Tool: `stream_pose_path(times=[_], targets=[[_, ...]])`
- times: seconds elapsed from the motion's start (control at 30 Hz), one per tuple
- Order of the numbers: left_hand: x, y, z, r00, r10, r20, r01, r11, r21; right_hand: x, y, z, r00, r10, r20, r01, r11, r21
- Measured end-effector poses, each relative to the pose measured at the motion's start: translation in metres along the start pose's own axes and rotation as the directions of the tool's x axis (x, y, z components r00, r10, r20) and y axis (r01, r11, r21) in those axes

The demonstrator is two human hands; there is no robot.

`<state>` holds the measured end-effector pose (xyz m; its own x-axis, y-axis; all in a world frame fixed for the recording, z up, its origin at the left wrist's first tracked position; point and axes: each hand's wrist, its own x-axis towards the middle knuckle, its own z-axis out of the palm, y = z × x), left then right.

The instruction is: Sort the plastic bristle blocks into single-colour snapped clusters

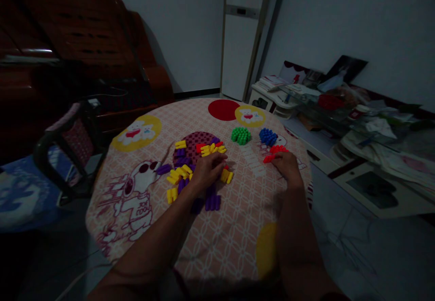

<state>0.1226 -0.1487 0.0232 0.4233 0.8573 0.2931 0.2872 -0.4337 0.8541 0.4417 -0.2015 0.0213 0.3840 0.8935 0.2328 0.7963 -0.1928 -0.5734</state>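
Note:
My right hand (287, 163) is closed on a red plastic piece (269, 158) at the right side of the table, just in front of a small red group (279, 149). Over the mixed pile, my left hand (208, 170) has its fingers curled together, and what lies between them is hidden. Around it are yellow pieces (180, 174), purple pieces (212, 202) and a few red ones (199, 147), all short ribbed plastic blocks. A green cluster (241, 136) and a blue cluster (268, 136) stand upright beyond my right hand.
A patterned cloth covers the round table (234, 228). To the left stand a folding chair (68, 133) and a wooden sofa (91, 38). At the right, a low cabinet (363, 192) carries papers and clutter. A tall white unit (239, 43) stands behind.

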Motion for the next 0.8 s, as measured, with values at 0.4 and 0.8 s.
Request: stream_pose_path(times=[0.4, 0.8], targets=[[0.0, 0.0, -0.003, 1.0, 0.02, 0.006, -0.021, 0.999, 0.04, -0.003, 0.003, 0.007, 0.997, -0.062, 0.045, 0.048, 0.961, 0.272], [-0.001, -0.003, -0.002, 1.0, 0.022, 0.014, -0.023, 0.999, 0.037, -0.001, 0.003, -0.004, 0.986, -0.1, -0.134, 0.088, 0.992, -0.09]])
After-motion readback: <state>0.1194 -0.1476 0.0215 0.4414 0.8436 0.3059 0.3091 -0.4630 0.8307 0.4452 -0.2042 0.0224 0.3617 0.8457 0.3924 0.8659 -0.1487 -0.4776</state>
